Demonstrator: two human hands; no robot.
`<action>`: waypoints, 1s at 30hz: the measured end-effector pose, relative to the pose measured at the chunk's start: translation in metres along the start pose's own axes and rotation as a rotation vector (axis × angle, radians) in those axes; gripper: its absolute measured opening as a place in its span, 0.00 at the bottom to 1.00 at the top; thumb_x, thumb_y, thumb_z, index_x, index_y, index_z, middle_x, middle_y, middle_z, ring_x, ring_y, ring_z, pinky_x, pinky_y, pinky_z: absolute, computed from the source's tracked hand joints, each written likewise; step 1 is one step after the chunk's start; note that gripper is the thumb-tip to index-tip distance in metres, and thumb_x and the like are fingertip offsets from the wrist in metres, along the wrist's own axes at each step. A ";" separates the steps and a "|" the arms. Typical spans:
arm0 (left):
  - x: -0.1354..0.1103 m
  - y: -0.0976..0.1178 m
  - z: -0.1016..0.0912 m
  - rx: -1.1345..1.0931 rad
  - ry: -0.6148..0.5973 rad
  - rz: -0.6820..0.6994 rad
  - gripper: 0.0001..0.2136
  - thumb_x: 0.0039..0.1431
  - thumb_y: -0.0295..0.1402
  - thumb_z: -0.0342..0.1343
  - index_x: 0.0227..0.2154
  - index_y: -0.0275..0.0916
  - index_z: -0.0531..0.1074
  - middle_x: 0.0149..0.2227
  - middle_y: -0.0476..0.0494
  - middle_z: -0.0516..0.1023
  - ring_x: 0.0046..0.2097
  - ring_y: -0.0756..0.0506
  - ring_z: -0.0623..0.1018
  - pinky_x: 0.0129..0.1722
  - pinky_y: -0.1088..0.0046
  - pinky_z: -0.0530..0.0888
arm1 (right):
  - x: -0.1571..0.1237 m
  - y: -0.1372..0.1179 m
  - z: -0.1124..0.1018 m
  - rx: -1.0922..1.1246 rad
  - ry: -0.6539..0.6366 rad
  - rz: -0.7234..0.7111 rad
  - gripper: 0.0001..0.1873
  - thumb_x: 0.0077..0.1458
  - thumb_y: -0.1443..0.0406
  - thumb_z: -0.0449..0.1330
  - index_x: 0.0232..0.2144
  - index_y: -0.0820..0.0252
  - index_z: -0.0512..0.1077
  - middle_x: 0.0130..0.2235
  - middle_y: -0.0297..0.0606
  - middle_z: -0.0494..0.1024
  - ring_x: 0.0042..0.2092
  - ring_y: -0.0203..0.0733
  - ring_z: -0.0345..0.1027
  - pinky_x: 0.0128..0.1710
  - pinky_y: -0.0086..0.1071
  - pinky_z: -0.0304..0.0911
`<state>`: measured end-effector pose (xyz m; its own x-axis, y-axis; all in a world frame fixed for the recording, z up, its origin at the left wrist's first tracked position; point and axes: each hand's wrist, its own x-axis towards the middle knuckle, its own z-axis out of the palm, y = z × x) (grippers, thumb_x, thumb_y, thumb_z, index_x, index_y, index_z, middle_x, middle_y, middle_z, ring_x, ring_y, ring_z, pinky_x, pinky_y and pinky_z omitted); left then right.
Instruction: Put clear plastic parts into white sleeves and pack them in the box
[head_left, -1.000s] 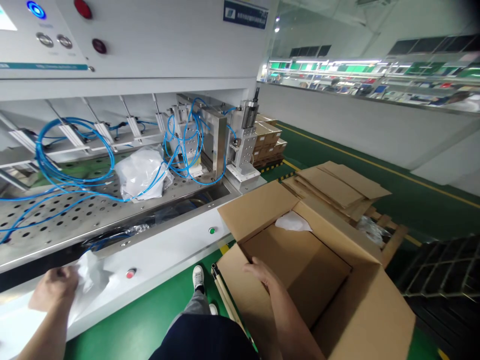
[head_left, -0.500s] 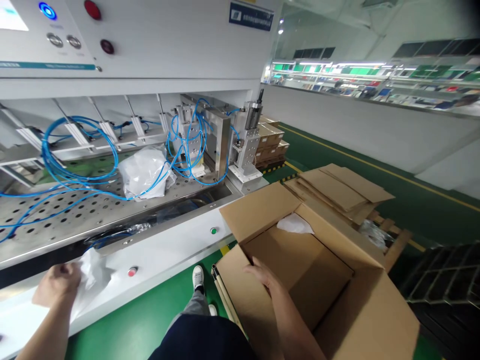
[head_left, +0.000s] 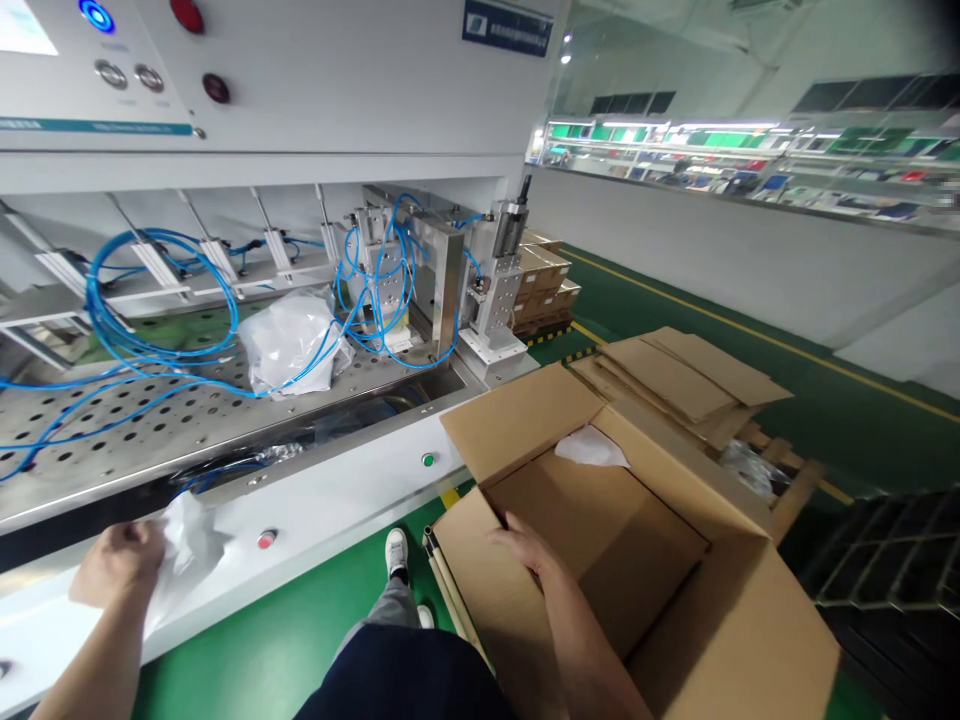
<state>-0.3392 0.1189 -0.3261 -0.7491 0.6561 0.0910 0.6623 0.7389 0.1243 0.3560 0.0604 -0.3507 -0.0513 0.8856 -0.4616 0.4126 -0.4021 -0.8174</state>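
My left hand (head_left: 121, 565) is closed on a crumpled sheet of white plastic film (head_left: 187, 550), low at the left, in front of the machine's white front panel (head_left: 315, 510). My right hand (head_left: 525, 545) rests with its fingers over an inner cardboard edge of a large open corrugated carton (head_left: 600, 540). The carton's flaps stand spread outward, and a scrap of white plastic (head_left: 590, 448) sticks out at its far inner edge. The carton's lower part is partly hidden by my right forearm.
A perforated steel bed (head_left: 135, 420) carries coiled blue pneumatic tubing (head_left: 150, 330) and a white plastic bag (head_left: 289, 345). Flattened cardboard sheets (head_left: 675, 375) lie on a pallet beyond the carton. Stacked cartons (head_left: 540, 280) stand behind the machine. A black grid (head_left: 885, 550) lies at the right.
My left hand and the white film have shifted slightly to the right. The whole view has drifted a little as my head moved. My right hand stays on the carton edge.
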 end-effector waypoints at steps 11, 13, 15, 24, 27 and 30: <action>-0.009 0.004 -0.006 -0.070 -0.031 -0.014 0.23 0.71 0.47 0.40 0.42 0.36 0.76 0.44 0.32 0.79 0.42 0.37 0.76 0.37 0.61 0.67 | 0.008 0.004 0.000 0.000 -0.059 -0.013 0.39 0.45 0.51 0.61 0.59 0.58 0.77 0.59 0.44 0.81 0.61 0.61 0.72 0.60 0.44 0.66; -0.008 0.001 -0.004 -0.082 -0.034 -0.006 0.25 0.72 0.48 0.39 0.43 0.35 0.76 0.45 0.31 0.78 0.42 0.37 0.75 0.38 0.61 0.67 | 0.007 0.001 0.000 0.001 -0.063 -0.013 0.38 0.45 0.51 0.61 0.58 0.59 0.77 0.58 0.45 0.81 0.61 0.62 0.71 0.59 0.43 0.66; -0.007 0.000 -0.001 -0.094 -0.029 -0.009 0.25 0.72 0.48 0.39 0.44 0.34 0.76 0.45 0.31 0.78 0.42 0.37 0.75 0.38 0.61 0.66 | 0.006 0.000 0.000 -0.005 -0.065 0.012 0.37 0.45 0.51 0.61 0.56 0.60 0.78 0.56 0.46 0.82 0.59 0.62 0.73 0.57 0.44 0.67; -0.003 -0.001 0.000 -0.102 -0.042 -0.023 0.24 0.72 0.47 0.40 0.44 0.35 0.76 0.46 0.30 0.78 0.43 0.36 0.75 0.38 0.60 0.66 | 0.009 0.007 0.001 0.019 -0.071 0.021 0.38 0.44 0.51 0.61 0.57 0.60 0.76 0.54 0.45 0.83 0.56 0.60 0.75 0.54 0.42 0.69; -0.001 -0.002 0.003 -0.102 -0.024 -0.006 0.23 0.72 0.47 0.41 0.43 0.36 0.76 0.46 0.31 0.78 0.44 0.35 0.76 0.38 0.60 0.67 | 0.007 0.003 0.001 0.021 -0.075 0.022 0.38 0.44 0.51 0.61 0.57 0.59 0.77 0.55 0.44 0.83 0.56 0.59 0.75 0.54 0.41 0.68; 0.001 -0.005 0.009 -0.084 0.000 -0.016 0.21 0.71 0.47 0.41 0.41 0.39 0.75 0.45 0.32 0.79 0.43 0.35 0.77 0.37 0.61 0.68 | 0.005 0.001 0.001 0.034 -0.076 0.046 0.38 0.44 0.51 0.61 0.57 0.61 0.77 0.53 0.44 0.84 0.54 0.59 0.75 0.53 0.41 0.69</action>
<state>-0.3432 0.1178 -0.3352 -0.7597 0.6443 0.0880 0.6466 0.7340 0.2078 0.3554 0.0643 -0.3545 -0.1027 0.8461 -0.5230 0.3847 -0.4511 -0.8053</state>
